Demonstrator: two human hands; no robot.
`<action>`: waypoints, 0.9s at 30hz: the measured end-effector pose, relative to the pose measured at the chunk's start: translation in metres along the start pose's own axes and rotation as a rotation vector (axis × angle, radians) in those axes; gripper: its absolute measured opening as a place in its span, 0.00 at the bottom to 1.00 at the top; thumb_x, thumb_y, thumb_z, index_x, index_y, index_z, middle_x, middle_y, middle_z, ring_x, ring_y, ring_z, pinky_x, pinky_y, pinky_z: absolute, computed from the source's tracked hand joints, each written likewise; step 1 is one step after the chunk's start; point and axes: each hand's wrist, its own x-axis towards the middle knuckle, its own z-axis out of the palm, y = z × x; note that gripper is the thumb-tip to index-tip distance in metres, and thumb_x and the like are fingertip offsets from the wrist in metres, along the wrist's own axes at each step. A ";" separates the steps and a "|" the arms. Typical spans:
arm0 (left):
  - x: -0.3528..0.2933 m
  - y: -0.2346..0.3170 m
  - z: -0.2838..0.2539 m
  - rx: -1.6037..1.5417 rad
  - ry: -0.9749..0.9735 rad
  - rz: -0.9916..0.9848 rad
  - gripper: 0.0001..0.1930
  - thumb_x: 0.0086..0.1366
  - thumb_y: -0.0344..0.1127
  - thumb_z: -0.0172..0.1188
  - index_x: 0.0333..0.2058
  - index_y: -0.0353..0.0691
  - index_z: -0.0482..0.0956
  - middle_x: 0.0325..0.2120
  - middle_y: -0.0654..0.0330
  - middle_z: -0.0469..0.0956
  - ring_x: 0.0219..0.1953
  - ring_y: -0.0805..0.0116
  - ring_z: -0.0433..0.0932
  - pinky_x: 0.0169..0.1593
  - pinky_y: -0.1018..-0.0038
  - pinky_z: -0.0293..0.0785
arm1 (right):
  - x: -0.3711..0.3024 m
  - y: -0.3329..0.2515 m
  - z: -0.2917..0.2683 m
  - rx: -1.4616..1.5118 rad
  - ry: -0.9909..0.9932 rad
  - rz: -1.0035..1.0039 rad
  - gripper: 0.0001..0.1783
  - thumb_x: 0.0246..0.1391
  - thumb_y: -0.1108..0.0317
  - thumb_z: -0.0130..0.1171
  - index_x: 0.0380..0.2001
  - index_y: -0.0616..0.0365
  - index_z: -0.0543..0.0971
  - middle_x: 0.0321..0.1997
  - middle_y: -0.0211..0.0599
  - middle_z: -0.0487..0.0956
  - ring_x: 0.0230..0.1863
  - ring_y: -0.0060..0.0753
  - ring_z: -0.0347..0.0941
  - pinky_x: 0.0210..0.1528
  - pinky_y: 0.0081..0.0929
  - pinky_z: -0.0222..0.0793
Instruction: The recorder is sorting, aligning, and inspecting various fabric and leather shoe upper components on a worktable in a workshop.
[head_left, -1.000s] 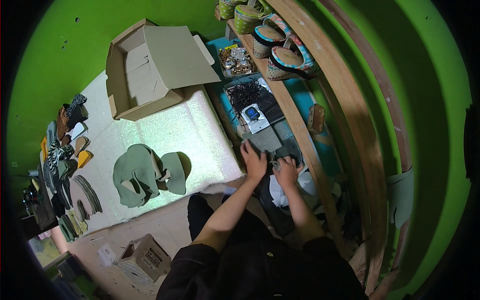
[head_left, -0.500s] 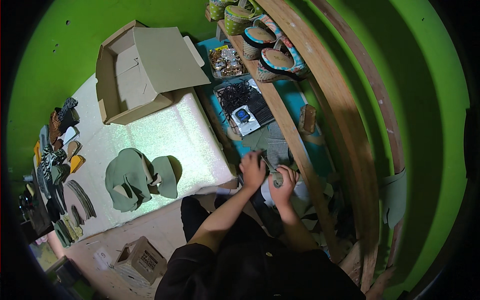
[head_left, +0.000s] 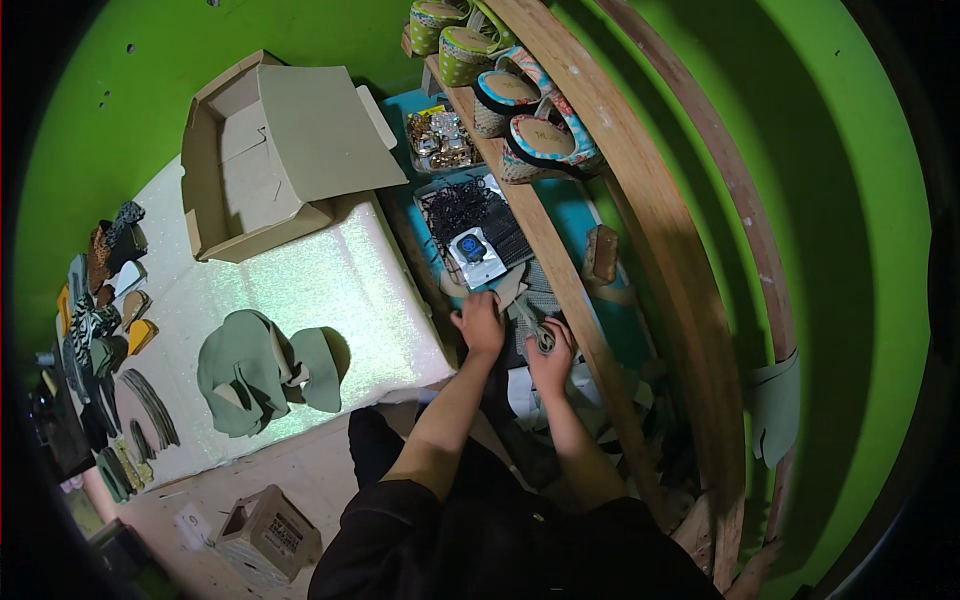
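Right hand grips a small roll; left hand lies flat just left, on grey sheet.

Open box behind cut pieces on table.

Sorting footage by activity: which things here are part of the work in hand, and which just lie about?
In hand: left hand, right hand, small grey piece, grey material.
Lying about: open cardboard box, green cut pieces, shelved sandals, tray of black bits.
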 end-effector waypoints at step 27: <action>-0.070 -0.071 -0.299 -0.921 0.041 -0.140 0.19 0.62 0.26 0.54 0.52 0.32 0.66 0.43 0.57 0.74 0.45 0.70 0.72 0.51 0.74 0.67 | -0.059 -0.182 0.055 0.713 -0.267 0.099 0.14 0.42 0.72 0.64 0.34 0.63 0.74 0.31 0.33 0.75 0.34 0.24 0.71 0.39 0.24 0.67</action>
